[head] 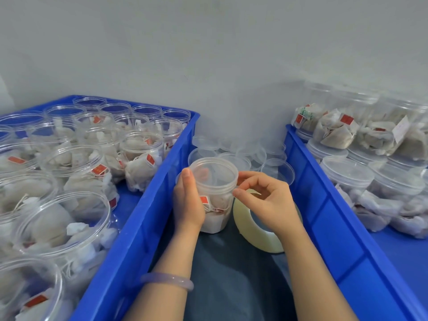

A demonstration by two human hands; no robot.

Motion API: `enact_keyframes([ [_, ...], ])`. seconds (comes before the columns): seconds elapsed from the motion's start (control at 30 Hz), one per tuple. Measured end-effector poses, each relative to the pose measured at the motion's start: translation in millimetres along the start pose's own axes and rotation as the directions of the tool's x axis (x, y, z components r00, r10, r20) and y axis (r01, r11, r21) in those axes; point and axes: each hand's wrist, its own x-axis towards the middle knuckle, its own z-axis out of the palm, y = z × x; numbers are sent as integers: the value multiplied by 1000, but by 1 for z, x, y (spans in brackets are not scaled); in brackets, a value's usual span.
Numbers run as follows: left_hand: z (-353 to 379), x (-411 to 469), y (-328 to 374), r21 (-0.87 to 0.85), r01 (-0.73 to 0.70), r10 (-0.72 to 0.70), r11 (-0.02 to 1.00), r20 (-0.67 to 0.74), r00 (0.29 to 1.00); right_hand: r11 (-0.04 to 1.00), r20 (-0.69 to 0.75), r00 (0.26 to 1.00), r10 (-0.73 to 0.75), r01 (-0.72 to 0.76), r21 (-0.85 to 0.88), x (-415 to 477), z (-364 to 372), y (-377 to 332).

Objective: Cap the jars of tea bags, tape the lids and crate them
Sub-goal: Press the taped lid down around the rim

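Observation:
A clear plastic jar [217, 205] of tea bags with red tags stands on my lap, with a clear lid [214, 169] on top. My left hand [188, 205] grips its left side. With thumb and forefinger, my right hand [266, 200] pinches a strip of clear tape against the right edge of the lid. Under that hand lies the roll of clear tape [245, 225], tilted beside the jar. The left blue crate [148, 205] holds several filled jars [76, 163] without lids. Several capped jars [347, 172] are stacked in the right blue crate [324, 205].
A heap of loose clear lids [275, 167] lies on the floor beyond the jar, between the two crates. A grey wall closes off the back. My lap, in dark cloth [231, 274], fills the gap between the crates. A pale bangle [166, 280] circles my left wrist.

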Motion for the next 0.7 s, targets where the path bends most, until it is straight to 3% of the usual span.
enact_keyframes([
  [0.13,-1,0,2,21,-19,19,1000,-4,1000,998,22,998,54,-54,45,0,-2,-1],
  [0.27,-2,0,0,-8,-33,33,999,-2,999,971,-45,991,128,-115,210,2,3,1],
  [0.43,-1,-1,1,-182,63,-25,981,205,978,893,-206,918,340,-246,376,8,19,4],
  [0.6,2,-5,6,-193,75,-33,978,210,977,877,-207,932,299,-183,443,15,33,-10],
  [0.7,0,3,31,-148,16,22,989,252,967,932,-228,938,263,-186,312,16,51,-17],
])
